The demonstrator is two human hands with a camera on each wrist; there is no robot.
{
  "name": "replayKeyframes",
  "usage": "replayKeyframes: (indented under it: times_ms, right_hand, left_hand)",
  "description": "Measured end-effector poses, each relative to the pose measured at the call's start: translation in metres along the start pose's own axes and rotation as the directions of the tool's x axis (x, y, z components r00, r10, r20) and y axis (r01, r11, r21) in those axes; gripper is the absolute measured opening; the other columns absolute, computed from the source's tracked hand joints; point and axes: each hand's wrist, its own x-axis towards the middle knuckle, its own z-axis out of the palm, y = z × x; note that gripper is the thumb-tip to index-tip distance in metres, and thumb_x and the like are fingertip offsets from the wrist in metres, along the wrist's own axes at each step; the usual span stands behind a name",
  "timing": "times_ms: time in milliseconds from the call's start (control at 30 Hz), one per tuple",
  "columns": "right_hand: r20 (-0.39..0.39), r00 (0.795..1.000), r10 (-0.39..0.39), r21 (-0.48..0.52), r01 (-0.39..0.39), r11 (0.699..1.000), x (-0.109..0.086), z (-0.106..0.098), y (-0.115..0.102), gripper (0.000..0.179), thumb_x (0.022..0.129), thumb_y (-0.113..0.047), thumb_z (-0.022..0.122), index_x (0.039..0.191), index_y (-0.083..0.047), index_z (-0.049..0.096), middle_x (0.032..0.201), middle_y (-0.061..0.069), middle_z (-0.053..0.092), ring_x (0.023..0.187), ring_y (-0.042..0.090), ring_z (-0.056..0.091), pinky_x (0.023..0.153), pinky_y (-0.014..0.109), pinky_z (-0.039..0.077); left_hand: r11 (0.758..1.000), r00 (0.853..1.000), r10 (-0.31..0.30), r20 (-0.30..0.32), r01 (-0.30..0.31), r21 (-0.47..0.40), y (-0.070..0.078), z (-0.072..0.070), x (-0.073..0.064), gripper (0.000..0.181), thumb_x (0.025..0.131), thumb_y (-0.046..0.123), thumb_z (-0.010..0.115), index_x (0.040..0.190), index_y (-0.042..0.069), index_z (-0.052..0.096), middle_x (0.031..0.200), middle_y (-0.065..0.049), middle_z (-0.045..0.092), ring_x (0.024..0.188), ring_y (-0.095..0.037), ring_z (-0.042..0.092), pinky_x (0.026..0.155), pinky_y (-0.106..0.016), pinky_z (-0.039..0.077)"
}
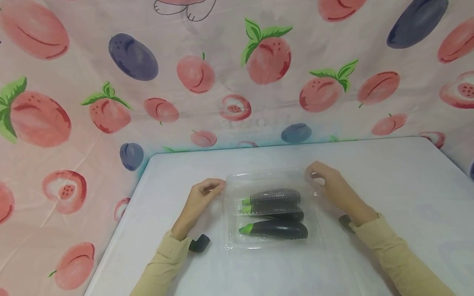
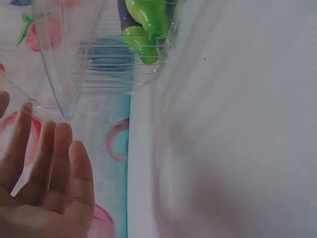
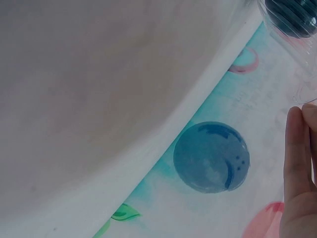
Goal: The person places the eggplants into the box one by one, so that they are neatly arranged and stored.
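Note:
A clear plastic clamshell container point(image 1: 237, 244) lies on the white table with several dark eggplants point(image 1: 283, 229) inside, their green stem ends to the left. Its lid point(image 1: 266, 176) is raised at a slant over the rear eggplants. My left hand point(image 1: 200, 199) pinches the lid's left edge between thumb and fingers. At the lid's right corner my right hand point(image 1: 331, 183) pinches the rim. In the left wrist view, the fingers point(image 2: 59, 168) lie along the lid's edge. Only part of the right hand point(image 3: 299, 173) shows in the right wrist view, its fingertips at the clear rim.
The white table point(image 1: 400, 185) runs back to a fabric backdrop point(image 1: 237, 70) printed with peaches and dark plums. A black wrist-worn piece point(image 1: 200, 243) sits by the left cuff, and another point(image 1: 346, 223) by the right cuff.

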Motion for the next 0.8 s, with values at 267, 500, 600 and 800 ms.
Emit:
replayKeyframes:
  times_ms: [267,500,600,800]
  right_hand:
    - [-0.015,0.998,-0.061,-0.023,0.061,0.998,-0.0016,0.0004,0.002,0.032,0.078,0.021,0.068,0.09,-0.007,0.059,0.091,-0.002,0.06,0.092,0.009,0.057,0.086,0.011,0.051]
    - [-0.02,0.996,-0.088,-0.016,0.088,0.996,-0.0037,-0.0005,0.0019,0.033,0.079,0.02,0.068,0.09,-0.01,0.061,0.093,-0.003,0.063,0.093,0.008,0.058,0.088,0.006,0.045]
    - [-0.013,0.996,-0.091,-0.008,0.091,0.996,-0.0043,-0.0009,0.0016,0.033,0.08,0.019,0.069,0.09,-0.011,0.062,0.094,-0.004,0.064,0.094,0.008,0.058,0.087,0.007,0.047]
    - [0.019,0.999,-0.047,-0.003,0.047,0.999,-0.0055,-0.0025,0.0002,0.028,0.083,0.016,0.067,0.094,-0.01,0.063,0.097,-0.003,0.065,0.096,0.01,0.06,0.083,0.022,0.057]
  left_hand:
    - [0.999,0.999,-0.029,0.019,0.029,0.018,-0.0008,0.0,-0.002,0.026,0.094,0.022,0.07,0.116,0.007,0.07,0.122,-0.007,0.066,0.113,-0.018,0.062,0.099,-0.03,0.053]
    - [0.997,0.998,-0.059,0.036,0.057,0.044,0.0005,0.001,-0.0062,0.032,0.093,0.019,0.071,0.123,0.007,0.066,0.126,-0.01,0.065,0.114,-0.023,0.064,0.096,-0.031,0.055]
    - [0.997,0.998,-0.057,0.039,0.055,0.05,0.0015,0.0012,-0.0078,0.034,0.093,0.018,0.071,0.125,0.007,0.066,0.126,-0.01,0.065,0.114,-0.025,0.064,0.095,-0.029,0.055]
    - [0.998,0.999,-0.035,0.033,0.033,0.048,0.0011,0.0024,-0.0087,0.034,0.092,0.014,0.072,0.124,0.006,0.066,0.126,-0.011,0.065,0.114,-0.026,0.064,0.094,-0.027,0.056]
